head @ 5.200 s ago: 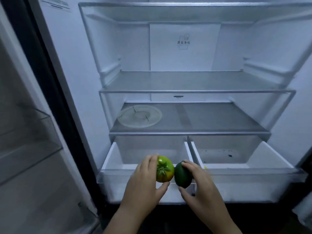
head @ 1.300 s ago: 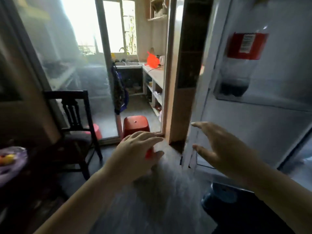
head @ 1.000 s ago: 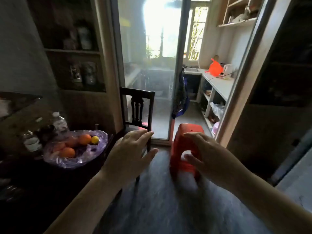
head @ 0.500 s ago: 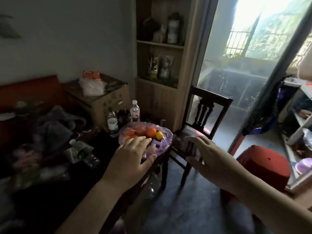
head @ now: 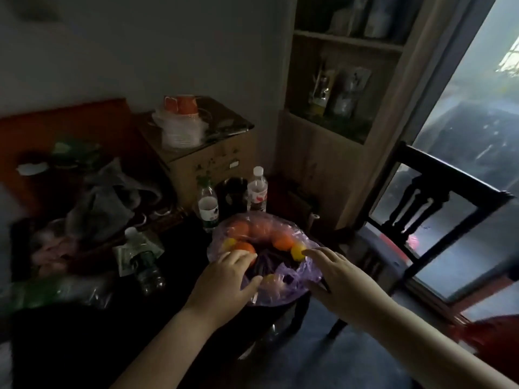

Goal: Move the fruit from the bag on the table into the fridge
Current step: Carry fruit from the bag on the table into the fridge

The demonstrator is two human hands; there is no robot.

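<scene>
A purple plastic bag (head: pixel 295 287) of fruit sits at the right end of the dark surface (head: pixel 182 248). The left hand (head: pixel 224 279) rests loosely spread fingers on an orange (head: pixel 244 247). The right hand (head: pixel 334 273), fingers extended, touches a yellow fruit (head: pixel 297 252).

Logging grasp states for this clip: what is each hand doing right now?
Left hand: open, over an orange fruit in the bag.
Right hand: open, index finger at a yellow fruit.
</scene>
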